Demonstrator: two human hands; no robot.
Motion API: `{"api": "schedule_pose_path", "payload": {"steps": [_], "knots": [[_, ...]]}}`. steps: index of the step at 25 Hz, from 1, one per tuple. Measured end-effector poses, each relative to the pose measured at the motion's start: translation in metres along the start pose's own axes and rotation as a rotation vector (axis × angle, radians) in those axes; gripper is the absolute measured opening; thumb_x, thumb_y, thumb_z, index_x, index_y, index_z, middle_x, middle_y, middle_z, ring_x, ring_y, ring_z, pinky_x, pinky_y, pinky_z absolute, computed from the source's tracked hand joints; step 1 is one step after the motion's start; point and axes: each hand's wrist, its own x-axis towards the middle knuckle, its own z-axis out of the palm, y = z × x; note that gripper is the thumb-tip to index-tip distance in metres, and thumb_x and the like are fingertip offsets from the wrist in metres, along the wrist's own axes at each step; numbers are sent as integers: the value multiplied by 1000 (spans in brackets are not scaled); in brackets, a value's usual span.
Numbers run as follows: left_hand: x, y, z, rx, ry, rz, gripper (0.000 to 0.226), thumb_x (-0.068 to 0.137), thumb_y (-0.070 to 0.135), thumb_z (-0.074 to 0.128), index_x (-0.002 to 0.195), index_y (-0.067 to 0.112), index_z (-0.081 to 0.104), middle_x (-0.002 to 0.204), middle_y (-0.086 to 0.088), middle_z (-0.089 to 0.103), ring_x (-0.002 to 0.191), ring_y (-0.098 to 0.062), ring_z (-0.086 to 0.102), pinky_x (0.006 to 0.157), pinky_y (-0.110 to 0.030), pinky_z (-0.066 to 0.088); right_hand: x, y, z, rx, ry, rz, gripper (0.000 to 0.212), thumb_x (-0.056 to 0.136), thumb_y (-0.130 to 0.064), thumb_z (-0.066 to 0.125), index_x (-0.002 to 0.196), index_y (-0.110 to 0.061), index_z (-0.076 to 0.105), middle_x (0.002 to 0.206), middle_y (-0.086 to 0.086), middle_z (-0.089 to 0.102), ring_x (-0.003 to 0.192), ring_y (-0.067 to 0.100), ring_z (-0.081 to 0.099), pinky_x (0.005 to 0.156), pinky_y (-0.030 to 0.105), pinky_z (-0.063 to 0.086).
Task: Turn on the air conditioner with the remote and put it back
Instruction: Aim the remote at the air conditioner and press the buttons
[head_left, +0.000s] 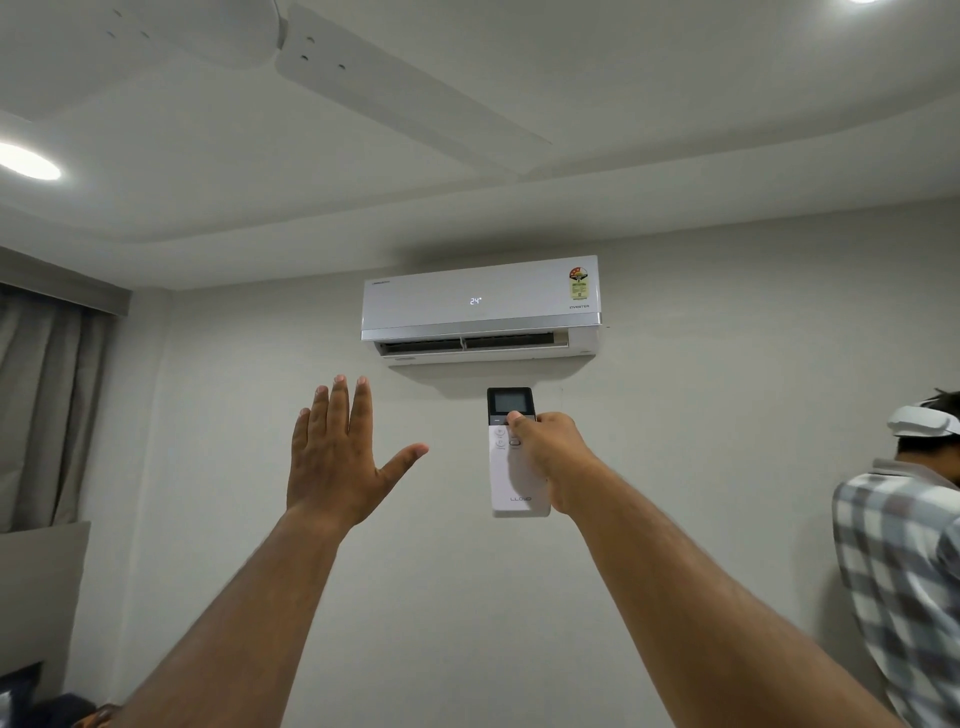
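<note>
Two bare forearms reach up toward the wall-mounted air conditioner (480, 306), its panel lit at 24 and its louvre open. Right hand (545, 457) grips the white remote (511, 483) just below the unit, thumb on a button (long axis upright, screen end aimed at the unit). Left hand (340, 457), empty with fingers spread, hangs below and left. Returning the remote appears to remain; its resting place is out of view.

Air conditioner (480, 306) high on wall (701, 415); remote (511, 467) below it; curtain (47, 410) far left.
</note>
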Motion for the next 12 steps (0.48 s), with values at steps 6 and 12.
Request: {"api": "schedule_pose_path", "payload": {"steps": [6,12], "knots": [[-1,1,-1,2,-5,0,112,73,90,12,156,16,-2,166,-14,2,153,-31,1,123,-46,7,-1,2,1,-2,5,9,21,97,-28,54,86,-11,53,77,7,61,57,21,55,51,24,41],[-1,0,-1,9,-15,-3,112,73,91,10,156,17,-3,167,-14,1,153,-31,1,123,-46,7,-1,3,0,-18,7,12,24,98,-28,54,80,-12,52,73,5,60,55,20,54,48,23,39]]}}
